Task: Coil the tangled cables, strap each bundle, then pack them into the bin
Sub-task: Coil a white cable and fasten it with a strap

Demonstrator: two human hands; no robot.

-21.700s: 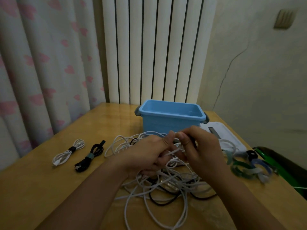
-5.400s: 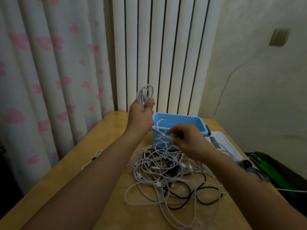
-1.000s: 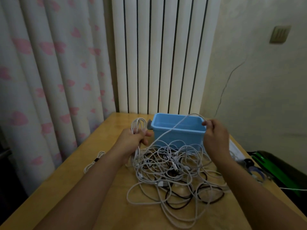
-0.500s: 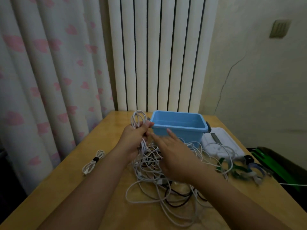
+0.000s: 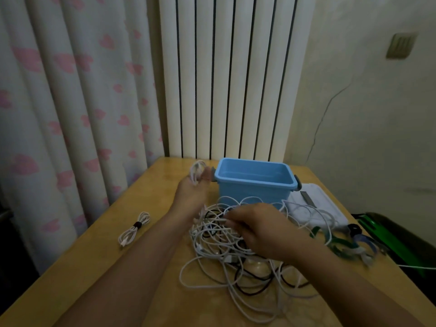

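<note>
Head view: left hand (image 5: 192, 193) raised (gripping white coil (image 5: 197, 172))

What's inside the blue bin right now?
No cable shows in the blue bin: only bare inner walls and far floor. Its near wall hides the near floor, so I cannot rule out something lying there.

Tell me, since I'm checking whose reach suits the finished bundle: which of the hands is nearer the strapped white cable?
Left. The left hand is up beside the bin, right of the strapped white cable; the right hand is farther right, over the tangle.
</note>
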